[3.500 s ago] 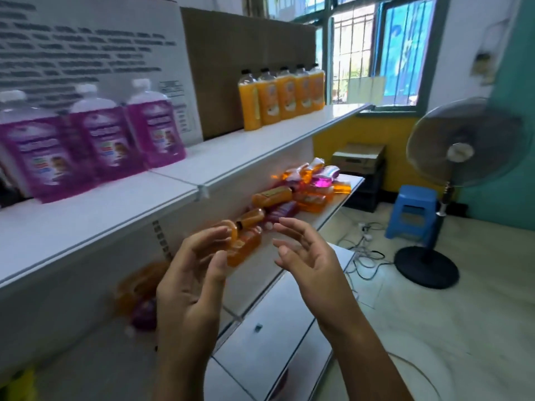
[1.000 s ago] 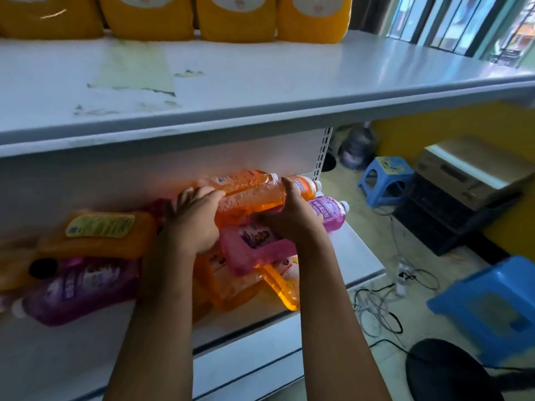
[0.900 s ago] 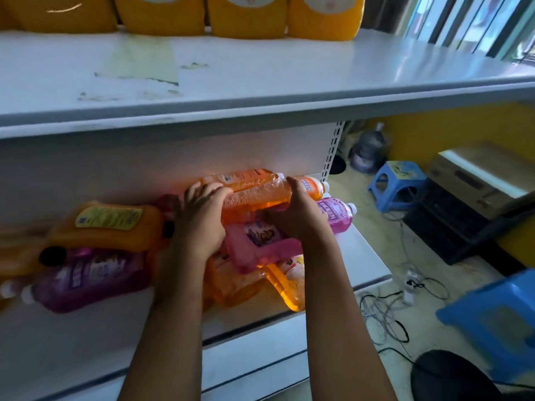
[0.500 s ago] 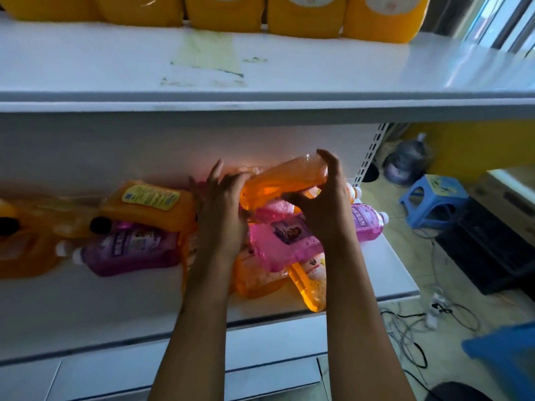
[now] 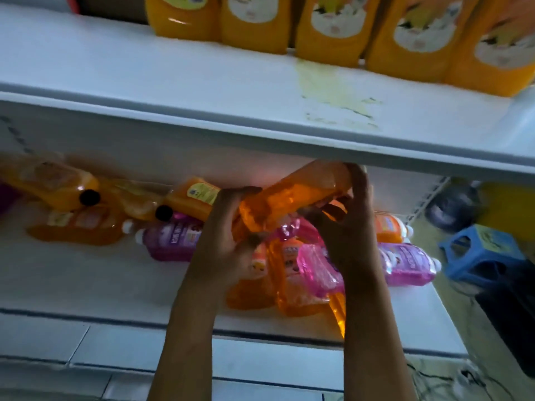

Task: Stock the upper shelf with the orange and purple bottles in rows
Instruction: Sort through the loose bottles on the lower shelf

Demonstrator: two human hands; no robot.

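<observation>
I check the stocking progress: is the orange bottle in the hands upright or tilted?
Tilted: the orange bottle slants up to the right, still under the upper shelf.

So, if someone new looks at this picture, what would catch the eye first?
First, the two hands in the middle: the left hand and right hand grip a tilted orange bottle just under the upper shelf. Beneath them lies a jumbled heap of orange and purple bottles on the lower shelf. Along the back of the upper shelf stands a neat row of orange bottles.
</observation>
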